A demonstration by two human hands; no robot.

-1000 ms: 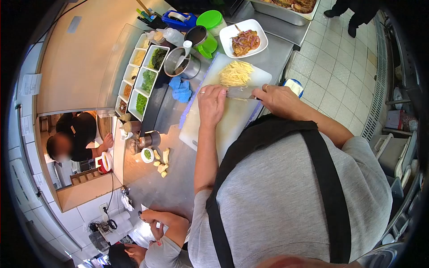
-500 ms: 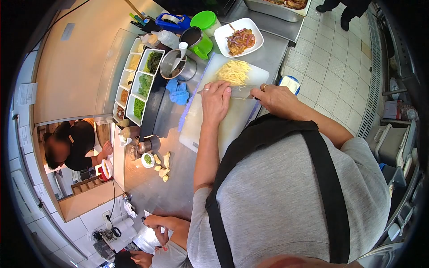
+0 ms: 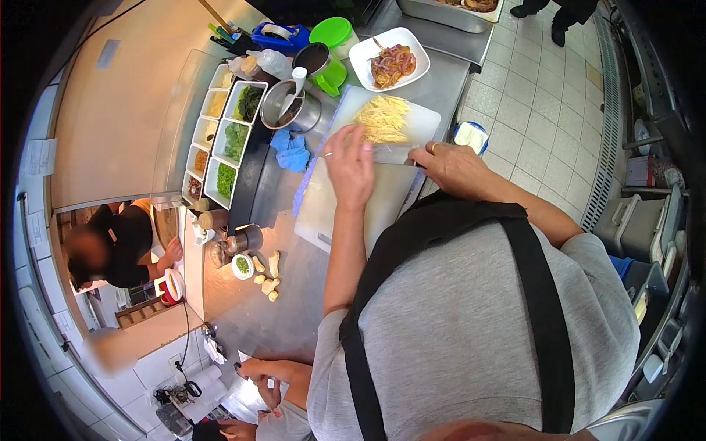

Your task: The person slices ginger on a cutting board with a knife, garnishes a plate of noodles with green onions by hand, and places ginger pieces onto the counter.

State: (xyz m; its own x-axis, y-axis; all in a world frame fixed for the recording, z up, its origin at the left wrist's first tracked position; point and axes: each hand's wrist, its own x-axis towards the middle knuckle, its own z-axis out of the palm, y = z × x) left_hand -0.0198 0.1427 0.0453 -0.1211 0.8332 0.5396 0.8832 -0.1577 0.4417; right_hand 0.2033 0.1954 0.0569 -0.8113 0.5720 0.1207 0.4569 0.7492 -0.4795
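Observation:
My right hand [image 3: 454, 167] is closed round the handle of a kitchen knife, at the right edge of the white cutting board [image 3: 346, 209]. Its blade [image 3: 393, 153] lies across the board, just below a heap of thin pale-yellow strips [image 3: 384, 120] that look like cut ginger. Left of the blade is my left hand [image 3: 348, 169], its fingers stretched forward, a little blurred, beside the heap. I see nothing held in it. Knobbly ginger pieces [image 3: 271, 285] lie on the steel counter to the left.
A white bowl of meat and onions [image 3: 392, 66] stands beyond the board. To the left are a steel pot [image 3: 303, 110], a blue cloth [image 3: 291, 151] and several trays of toppings [image 3: 226, 180]. A co-worker's hands [image 3: 257, 371] are at lower left; another person [image 3: 121, 242] stands behind the hatch.
My left hand has lifted and shifted slightly left, off the knife blade. The strips are spread a little lower towards the blade. My right hand keeps the knife in nearly the same place.

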